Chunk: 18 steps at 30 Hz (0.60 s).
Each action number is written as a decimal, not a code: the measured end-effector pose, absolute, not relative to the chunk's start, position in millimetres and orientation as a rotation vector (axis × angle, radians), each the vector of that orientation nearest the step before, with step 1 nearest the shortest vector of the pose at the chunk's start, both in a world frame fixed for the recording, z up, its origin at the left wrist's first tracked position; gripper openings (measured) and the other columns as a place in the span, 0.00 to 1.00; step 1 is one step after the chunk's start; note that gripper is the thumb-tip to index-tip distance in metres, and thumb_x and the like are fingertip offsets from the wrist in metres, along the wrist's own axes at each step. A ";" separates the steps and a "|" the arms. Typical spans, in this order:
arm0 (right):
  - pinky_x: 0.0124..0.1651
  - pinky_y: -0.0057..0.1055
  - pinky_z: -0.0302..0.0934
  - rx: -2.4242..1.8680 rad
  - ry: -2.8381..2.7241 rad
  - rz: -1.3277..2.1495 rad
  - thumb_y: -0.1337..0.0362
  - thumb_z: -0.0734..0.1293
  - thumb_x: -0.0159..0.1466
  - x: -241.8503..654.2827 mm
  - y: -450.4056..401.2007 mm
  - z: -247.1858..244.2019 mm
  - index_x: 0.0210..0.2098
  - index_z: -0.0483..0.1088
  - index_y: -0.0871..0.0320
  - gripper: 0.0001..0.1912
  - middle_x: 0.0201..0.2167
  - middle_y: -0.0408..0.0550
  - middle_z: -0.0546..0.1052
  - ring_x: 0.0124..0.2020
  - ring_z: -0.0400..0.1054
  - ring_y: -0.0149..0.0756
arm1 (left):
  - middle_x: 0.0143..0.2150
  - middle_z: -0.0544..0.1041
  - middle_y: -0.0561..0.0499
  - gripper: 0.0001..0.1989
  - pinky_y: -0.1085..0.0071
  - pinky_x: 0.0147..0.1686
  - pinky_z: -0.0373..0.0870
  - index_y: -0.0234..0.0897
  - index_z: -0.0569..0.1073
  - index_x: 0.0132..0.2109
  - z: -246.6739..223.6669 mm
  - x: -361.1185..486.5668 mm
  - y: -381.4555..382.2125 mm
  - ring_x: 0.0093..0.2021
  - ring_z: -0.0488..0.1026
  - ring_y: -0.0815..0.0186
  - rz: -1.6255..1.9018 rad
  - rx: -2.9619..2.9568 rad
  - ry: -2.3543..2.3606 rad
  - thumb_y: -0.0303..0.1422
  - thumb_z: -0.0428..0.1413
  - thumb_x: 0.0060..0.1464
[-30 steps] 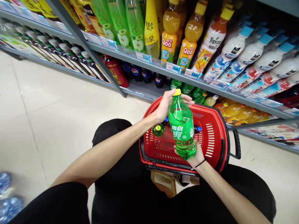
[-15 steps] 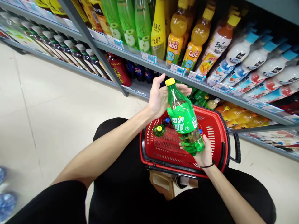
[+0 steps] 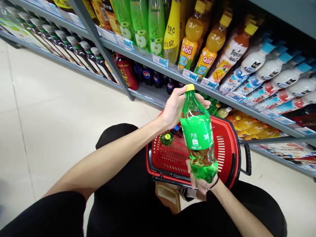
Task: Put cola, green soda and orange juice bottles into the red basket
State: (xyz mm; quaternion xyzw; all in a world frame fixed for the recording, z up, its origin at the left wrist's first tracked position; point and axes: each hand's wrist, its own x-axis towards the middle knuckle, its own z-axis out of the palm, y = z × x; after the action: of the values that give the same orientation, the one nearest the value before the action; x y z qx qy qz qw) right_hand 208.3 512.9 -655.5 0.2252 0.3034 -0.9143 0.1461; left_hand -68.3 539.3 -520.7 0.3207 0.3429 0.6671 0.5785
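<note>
A large green bottle (image 3: 198, 131) with a yellow cap is tilted slightly above the red basket (image 3: 224, 154). My right hand (image 3: 203, 184) holds it from below, fingers around its base. Behind the bottle's neck is my left hand (image 3: 174, 108), its thumb by the cap and its fingers partly hidden behind the bottle, touching it. Inside the basket at the left lie a green bottle with a yellow cap (image 3: 167, 138) and a bottle with a blue cap (image 3: 176, 128).
Shelves (image 3: 143, 59) of drink bottles run across the top and right. The basket's black handle (image 3: 247, 159) sticks out at the right. My black-clad knees flank the basket, and pale floor tiles (image 3: 56, 108) show at the left.
The held bottle has turned about its length, showing another part of its label, and its base has come lower and nearer. My left hand has moved right and closed in around the neck.
</note>
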 end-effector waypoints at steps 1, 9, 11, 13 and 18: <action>0.13 0.28 0.57 0.618 0.877 -2.596 0.20 0.61 0.53 209.4 511.6 -657.6 0.38 0.59 0.53 0.42 0.22 0.48 0.79 0.10 0.63 0.35 | 0.52 0.86 0.39 0.37 0.53 0.60 0.78 0.34 0.81 0.46 -520.6 -67.2 539.0 0.60 0.81 0.47 1.560 0.749 0.798 0.63 0.48 0.61; 0.23 0.30 0.67 0.841 0.820 -2.824 0.17 0.59 0.51 195.5 506.7 -631.5 0.40 0.72 0.61 0.50 0.28 0.59 0.81 0.23 0.76 0.41 | 0.48 0.87 0.39 0.38 0.52 0.61 0.77 0.33 0.82 0.43 -521.0 -67.5 542.7 0.61 0.81 0.46 1.590 0.746 0.798 0.64 0.46 0.63; 0.34 0.40 0.75 1.029 0.749 -2.910 0.18 0.56 0.56 190.1 506.3 -620.6 0.41 0.76 0.62 0.51 0.34 0.63 0.83 0.35 0.80 0.50 | 0.49 0.87 0.40 0.38 0.53 0.62 0.75 0.34 0.83 0.42 -521.3 -70.4 543.1 0.61 0.80 0.47 1.598 0.788 0.809 0.64 0.46 0.62; 0.47 0.50 0.76 1.256 0.765 -2.984 0.22 0.61 0.58 185.9 506.3 -613.9 0.44 0.79 0.58 0.45 0.40 0.60 0.85 0.46 0.81 0.55 | 0.50 0.87 0.40 0.36 0.54 0.65 0.72 0.34 0.84 0.40 -520.5 -73.9 541.6 0.62 0.79 0.47 1.580 0.847 0.828 0.63 0.48 0.62; 0.62 0.55 0.70 1.872 1.199 -3.012 0.28 0.73 0.54 183.7 515.7 -618.8 0.45 0.82 0.53 0.37 0.46 0.52 0.85 0.55 0.78 0.55 | 0.53 0.86 0.40 0.34 0.55 0.67 0.69 0.34 0.85 0.39 -519.4 -78.1 535.9 0.62 0.79 0.48 1.526 0.899 0.857 0.61 0.51 0.61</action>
State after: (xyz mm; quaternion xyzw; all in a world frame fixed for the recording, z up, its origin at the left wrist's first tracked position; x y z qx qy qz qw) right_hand 183.7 515.7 -618.8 0.4775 0.3059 -0.7685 -0.2965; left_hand -78.1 535.9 -519.4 0.3804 0.3627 0.6458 0.5538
